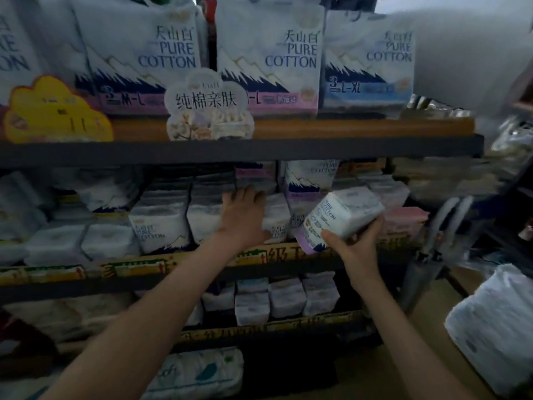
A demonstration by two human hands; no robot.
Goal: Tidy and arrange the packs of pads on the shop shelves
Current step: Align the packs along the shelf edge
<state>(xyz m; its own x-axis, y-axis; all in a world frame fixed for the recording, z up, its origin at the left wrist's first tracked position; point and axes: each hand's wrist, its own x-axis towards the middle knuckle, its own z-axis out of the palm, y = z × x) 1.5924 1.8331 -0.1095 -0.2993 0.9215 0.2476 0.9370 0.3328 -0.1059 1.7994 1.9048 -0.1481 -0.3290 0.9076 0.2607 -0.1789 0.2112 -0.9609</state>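
Head view: shop shelving fills the frame from 9 o'clock to 3 o'clock.

1. Left hand [245,215], just above centre: palm down, fingers extended over the row of packs [161,223] on the middle shelf [129,269]. The fingertips rest on the tops of the packs. Grip wide, holding nothing.
2. Right hand [354,249], at 4 o'clock from the left hand: grip closed round the lower end of the held pack [343,217], thumb on the near face. The pack is white with a purple end and "PURE COTTON" print. It is tilted, printed face toward the onlooker, in the air in front of the middle shelf and just beside the shelved packs.
3. Top shelf [346,145], at 12 o'clock: large packs [268,59] stand upright side by side, marked M-L with pink bands. A blue-banded pack [367,62] marked L-XL stands at 1 o'clock.
4. Shelf-edge fittings: a flower-shaped sign [209,106] at 12 o'clock and a yellow price tag [54,114] at 10 o'clock.
5. Lower shelf, at 6 o'clock: small packs [285,297] stand in a row between the two forearms.
6. White bundle [496,321], at 4 o'clock: well apart from the shelves; its support cannot be determined.
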